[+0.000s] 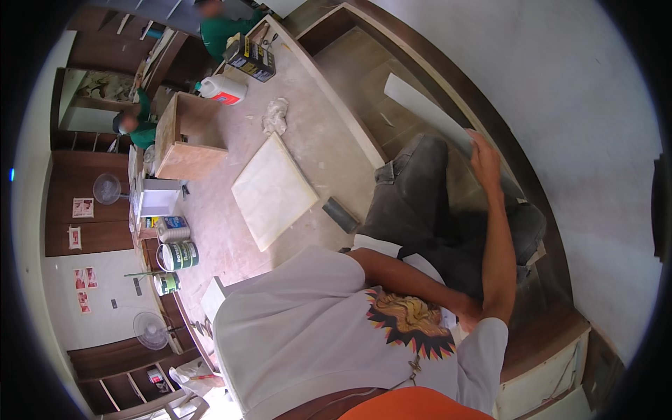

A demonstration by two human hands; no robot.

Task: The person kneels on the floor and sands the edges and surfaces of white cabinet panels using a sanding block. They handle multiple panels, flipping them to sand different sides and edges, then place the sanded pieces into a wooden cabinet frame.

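Observation:
My right hand grips the edge of a long, thin whitish sheet, which bends along a recess bordered by dark wood. Its near part runs on past my wrist. My left arm crosses in front of my white T-shirt, and my left hand is tucked behind my right forearm. Its fingers are mostly hidden, so what it holds cannot be made out. My folded legs in dark trousers are beside the sheet. A dark grey block lies left of my knee, near a square whitish panel.
A raised wooden edge separates the recess from the dusty surface. There stand a metal can, a white jug, an open wooden box and paint pails. A crumpled cloth lies nearby. Two people in green are farther off.

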